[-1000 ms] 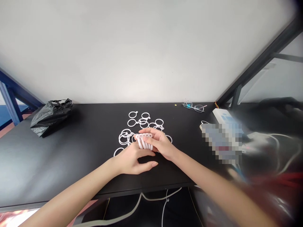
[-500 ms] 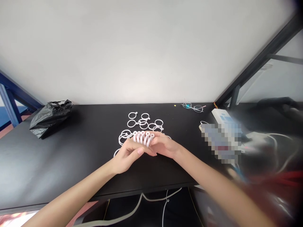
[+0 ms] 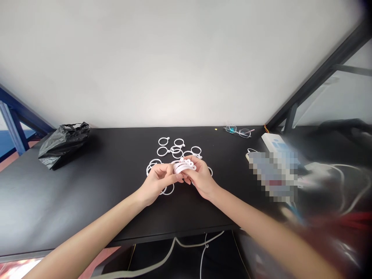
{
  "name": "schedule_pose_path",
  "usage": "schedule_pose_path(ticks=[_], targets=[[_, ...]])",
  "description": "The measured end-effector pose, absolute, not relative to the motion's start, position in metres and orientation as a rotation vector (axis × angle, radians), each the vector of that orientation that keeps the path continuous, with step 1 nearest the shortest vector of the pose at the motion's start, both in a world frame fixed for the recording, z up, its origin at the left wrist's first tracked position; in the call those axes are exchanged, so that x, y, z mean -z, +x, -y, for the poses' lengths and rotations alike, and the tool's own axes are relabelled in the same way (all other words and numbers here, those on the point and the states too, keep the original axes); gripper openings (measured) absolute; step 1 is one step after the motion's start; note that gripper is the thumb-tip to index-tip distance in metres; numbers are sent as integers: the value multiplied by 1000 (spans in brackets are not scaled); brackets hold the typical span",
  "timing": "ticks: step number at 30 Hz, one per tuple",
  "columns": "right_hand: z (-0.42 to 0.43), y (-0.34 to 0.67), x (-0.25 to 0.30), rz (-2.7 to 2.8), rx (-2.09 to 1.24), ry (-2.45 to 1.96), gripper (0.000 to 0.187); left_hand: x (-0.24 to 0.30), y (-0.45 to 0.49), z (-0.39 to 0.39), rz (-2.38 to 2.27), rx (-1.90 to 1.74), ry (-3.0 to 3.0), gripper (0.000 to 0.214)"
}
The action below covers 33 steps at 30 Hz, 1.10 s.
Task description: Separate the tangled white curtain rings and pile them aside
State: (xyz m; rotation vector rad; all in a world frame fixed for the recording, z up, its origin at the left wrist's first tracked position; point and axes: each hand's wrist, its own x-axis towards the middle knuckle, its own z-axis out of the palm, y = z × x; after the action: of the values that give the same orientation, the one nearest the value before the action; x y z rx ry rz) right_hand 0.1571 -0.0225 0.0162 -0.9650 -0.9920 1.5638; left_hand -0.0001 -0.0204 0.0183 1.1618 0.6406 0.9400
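Observation:
A stack of several white curtain rings [image 3: 183, 166], each with a small eyelet, is held between my two hands above the table. My right hand [image 3: 202, 176] is closed around the stack's right side, by the eyelets. From the left, my left hand [image 3: 159, 180] grips the near left edge of the same rings with thumb and fingers. Loose white curtain rings [image 3: 162, 151] lie singly and overlapping on the black table [image 3: 116, 193], behind and beside the hands. Some of them are partly hidden by my hands.
A crumpled black plastic bag [image 3: 64, 143] lies at the left. Eyeglasses [image 3: 238, 131] rest near the wall at back right. Beside them are a white box [image 3: 273, 143] and a pixelated object [image 3: 271, 174]. Cables [image 3: 162, 259] hang below the table's front edge.
The ring stack has tilted flatter, with its eyelets now toward my right hand. My left hand has drawn back left, from lying across the rings to pinching their edge.

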Motion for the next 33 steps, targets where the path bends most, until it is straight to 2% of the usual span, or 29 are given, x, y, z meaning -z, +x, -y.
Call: schedule_pose_path(ticks=[7, 11, 13, 18, 23, 28, 33], targets=[[27, 152, -8, 1145, -1376, -953, 29, -18, 5, 23, -730, -1082, 1185, 32], [29, 156, -8, 1328, -1219, -903, 33, -16, 2, 24, -809, -1100, 1419, 33], [30, 159, -9, 1386, -1184, -884, 35, -16, 0, 23, -858, -1108, 1526, 27], [28, 163, -12, 1378, -1473, -825, 41, -15, -6, 17, -925, -1037, 1613, 12], [28, 163, -15, 1365, -1792, -799, 40, -15, -9, 16, -927, -859, 1780, 26], [29, 162, -16, 1410, -1831, -820, 31, -12, -11, 17, -979, -862, 2247, 21], [30, 161, -16, 1469, -1814, -889, 35, -4, -15, 10, -1088, -552, 2632, 15]])
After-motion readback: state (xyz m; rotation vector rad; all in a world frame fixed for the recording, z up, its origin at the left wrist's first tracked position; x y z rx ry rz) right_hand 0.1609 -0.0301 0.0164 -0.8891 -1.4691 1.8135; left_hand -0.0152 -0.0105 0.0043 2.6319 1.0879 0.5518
